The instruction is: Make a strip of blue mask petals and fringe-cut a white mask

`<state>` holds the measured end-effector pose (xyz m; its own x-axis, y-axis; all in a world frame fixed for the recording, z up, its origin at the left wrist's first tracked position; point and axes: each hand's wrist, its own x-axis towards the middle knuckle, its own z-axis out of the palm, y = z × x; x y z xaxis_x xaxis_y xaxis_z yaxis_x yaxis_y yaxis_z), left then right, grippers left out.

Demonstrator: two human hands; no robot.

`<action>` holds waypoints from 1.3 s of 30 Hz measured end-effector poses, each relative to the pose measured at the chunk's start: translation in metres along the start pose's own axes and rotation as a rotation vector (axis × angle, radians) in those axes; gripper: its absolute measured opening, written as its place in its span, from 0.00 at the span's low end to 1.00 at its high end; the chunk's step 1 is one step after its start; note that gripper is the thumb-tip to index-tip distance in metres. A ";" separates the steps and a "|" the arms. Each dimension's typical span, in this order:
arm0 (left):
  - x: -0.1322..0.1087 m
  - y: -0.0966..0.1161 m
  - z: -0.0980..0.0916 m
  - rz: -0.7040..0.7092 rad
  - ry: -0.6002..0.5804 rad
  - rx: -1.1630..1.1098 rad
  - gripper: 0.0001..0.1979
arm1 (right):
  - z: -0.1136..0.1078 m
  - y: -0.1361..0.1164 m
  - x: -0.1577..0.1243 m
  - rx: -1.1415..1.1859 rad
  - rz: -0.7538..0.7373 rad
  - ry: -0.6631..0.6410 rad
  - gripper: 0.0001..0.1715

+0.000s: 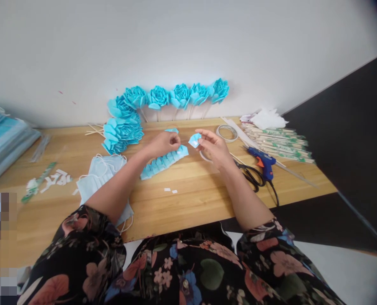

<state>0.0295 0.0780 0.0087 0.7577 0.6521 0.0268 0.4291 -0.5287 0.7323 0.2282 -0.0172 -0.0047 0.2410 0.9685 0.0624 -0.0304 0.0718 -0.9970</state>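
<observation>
My right hand point(215, 146) pinches a small folded blue petal point(194, 140) with a white patch on its face. To its left, my left hand point(164, 144) has its fingertips pressed together; whether anything small is between them is hidden. Under and beside the left hand lies a row of folded blue petals point(163, 163) on the table, and another blue piece point(171, 130) shows just behind the knuckles. Two small white strips point(167, 189) lie on the wood nearer to me.
Blue paper-like flowers point(179, 96) on sticks lean along the wall. A blue glue gun point(264, 163) with a black cord, a tape roll point(227, 133) and wrapped chopsticks point(280, 143) lie right. Face masks point(101, 173), white scraps point(61, 177) and a mask stack point(7, 142) are left.
</observation>
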 end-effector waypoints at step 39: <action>-0.004 0.005 -0.001 0.017 -0.125 -0.553 0.08 | -0.006 -0.006 -0.006 -0.072 0.193 -0.381 0.41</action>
<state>0.0280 0.0734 0.0129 0.8291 0.5589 -0.0144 0.1205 -0.1536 0.9808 0.2328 -0.0243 0.0004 -0.1385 0.9824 -0.1257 0.0309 -0.1225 -0.9920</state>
